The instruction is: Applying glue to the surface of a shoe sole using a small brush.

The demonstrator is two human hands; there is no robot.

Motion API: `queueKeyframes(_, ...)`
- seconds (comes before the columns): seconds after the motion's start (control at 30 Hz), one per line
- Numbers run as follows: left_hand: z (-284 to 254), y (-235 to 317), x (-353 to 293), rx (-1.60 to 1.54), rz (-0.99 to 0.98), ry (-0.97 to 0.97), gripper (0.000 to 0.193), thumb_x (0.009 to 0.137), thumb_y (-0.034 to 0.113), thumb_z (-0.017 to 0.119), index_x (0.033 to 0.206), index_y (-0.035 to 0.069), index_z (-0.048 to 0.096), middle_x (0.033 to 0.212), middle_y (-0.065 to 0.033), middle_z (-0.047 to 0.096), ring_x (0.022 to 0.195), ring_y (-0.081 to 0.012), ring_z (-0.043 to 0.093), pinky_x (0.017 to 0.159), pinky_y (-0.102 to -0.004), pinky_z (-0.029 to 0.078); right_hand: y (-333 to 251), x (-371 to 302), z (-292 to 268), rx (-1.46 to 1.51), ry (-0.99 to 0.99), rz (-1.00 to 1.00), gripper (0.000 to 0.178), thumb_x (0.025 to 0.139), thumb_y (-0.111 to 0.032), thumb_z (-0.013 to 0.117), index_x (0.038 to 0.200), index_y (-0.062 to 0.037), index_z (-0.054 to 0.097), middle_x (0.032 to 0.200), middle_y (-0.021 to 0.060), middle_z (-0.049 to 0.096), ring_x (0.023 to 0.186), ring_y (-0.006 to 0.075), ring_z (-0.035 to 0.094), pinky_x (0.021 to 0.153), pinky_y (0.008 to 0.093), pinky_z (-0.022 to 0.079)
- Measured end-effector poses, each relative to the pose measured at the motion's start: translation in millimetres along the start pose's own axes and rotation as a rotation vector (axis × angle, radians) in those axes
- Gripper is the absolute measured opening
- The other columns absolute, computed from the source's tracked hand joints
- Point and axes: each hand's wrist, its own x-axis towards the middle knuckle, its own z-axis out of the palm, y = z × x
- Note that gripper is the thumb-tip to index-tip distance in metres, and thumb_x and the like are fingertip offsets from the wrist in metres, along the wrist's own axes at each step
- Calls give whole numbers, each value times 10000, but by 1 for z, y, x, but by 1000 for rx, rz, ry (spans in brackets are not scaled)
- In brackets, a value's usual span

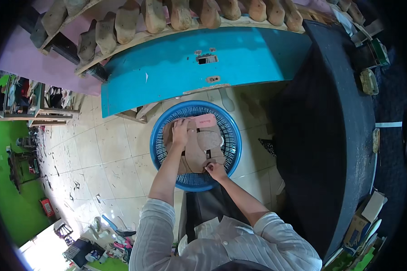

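A round blue plastic basket stands before my legs. Flat tan shoe pieces lie across it, overlapping, with small black patches among them. At their far edge is a pink piece with dark print. My left hand grips the tan pieces near their far left side, its fingers bent over the material. At the near right edge, my right hand pinches the border of a tan piece between thumb and fingers. The fingertips of both hands are partly hidden.
Beyond the basket leans a bright blue panel with cut-outs. Above it, a shelf carries several wooden shoe lasts. A dark-covered table stands on the right. Scraps litter the tiled floor to the left.
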Motion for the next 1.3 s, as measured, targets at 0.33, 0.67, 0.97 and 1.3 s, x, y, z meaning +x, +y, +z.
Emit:
queueKeyframes(0.33,-45,20,-108,-242,-89,564,116,757,103,678,843,35,639,873,-117,587,873,-299,552,787,-364,443,0,-22,-51,493,130,-183,95,829,-66,607,900,-6,629,777,68,663,719,129,643,659,245,505)
queueKeyframes(0.67,-54,40,-204,-431,-79,506,105,767,138,676,823,54,647,834,-98,561,842,-272,536,775,-366,417,-24,-87,-121,542,331,-248,111,823,-97,639,897,-14,643,749,49,657,686,87,609,624,232,484)
queueKeyframes(0.97,-92,74,-236,-357,177,577,113,756,147,688,826,66,651,838,-99,540,837,-268,525,769,-371,413,-69,-175,-126,476,425,-329,128,820,-108,648,911,-18,643,757,41,649,656,84,586,607,229,470)
queueKeyframes(1.3,-92,111,-263,-359,296,502,95,759,142,683,813,72,647,842,-93,543,849,-276,518,774,-365,411,-58,-255,-144,505,628,-356,119,821,-122,649,881,-19,652,751,42,648,618,85,567,592,236,471)
